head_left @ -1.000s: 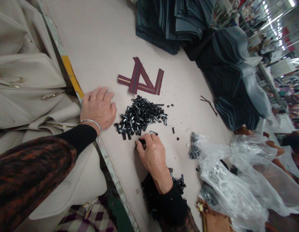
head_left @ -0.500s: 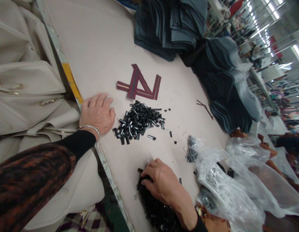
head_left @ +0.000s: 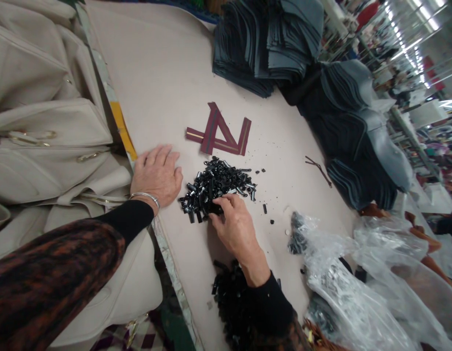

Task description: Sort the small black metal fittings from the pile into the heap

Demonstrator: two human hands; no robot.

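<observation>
My left hand [head_left: 158, 175] lies flat on the table's left edge, palm down, fingers stretched out, a bracelet at its wrist. Beside it is a heap of small shiny black pieces [head_left: 218, 180], many of them short tubes or strips. At the heap's near edge, my right hand [head_left: 235, 222] has thumb and fingers closed around a small black piece [head_left: 216, 208], partly hidden by the fingertips. Under my right forearm spreads a second, darker pile of black pieces [head_left: 233, 302]. A folded maroon zipper tape [head_left: 211, 129] rests beyond the first heap.
Stacks of dark cut panels [head_left: 269, 44] line the far right side of the table [head_left: 148, 63]. Clear plastic bags [head_left: 343, 287] lie at the right, near a thin dark strip [head_left: 318, 170]. Cream handbags [head_left: 46, 122] hang or lie along the left edge.
My right hand has moved away from the darker near pile up to the shiny heap. My left hand stays flat on the table edge. The whole view has shifted slightly.
</observation>
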